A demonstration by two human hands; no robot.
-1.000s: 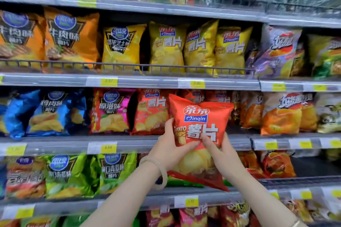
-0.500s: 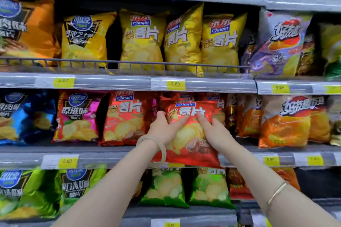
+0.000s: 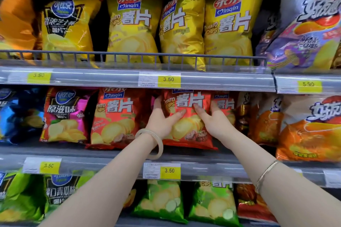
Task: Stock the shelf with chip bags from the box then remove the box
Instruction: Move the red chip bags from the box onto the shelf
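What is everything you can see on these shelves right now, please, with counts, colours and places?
Held chip bag: one, red, middle shelf, standing between other red bags.
Red Qinqin bags: one to its left, one partly hidden to its right.
Yellow Qinqin bags: three, upper shelf, behind the wire rail.
Yellow-and-black bag: one, upper shelf, left.
Pink-and-red bag: one, middle shelf, left.
Blue bags: middle shelf, far left, count unclear.
Orange bags: middle shelf, right, count unclear.
Green bags: lower shelf, several.
Price tags: yellow, on shelf edges.
Left hand: holds the bag; pale bangle.
Right hand: holds the bag; thin bracelet.
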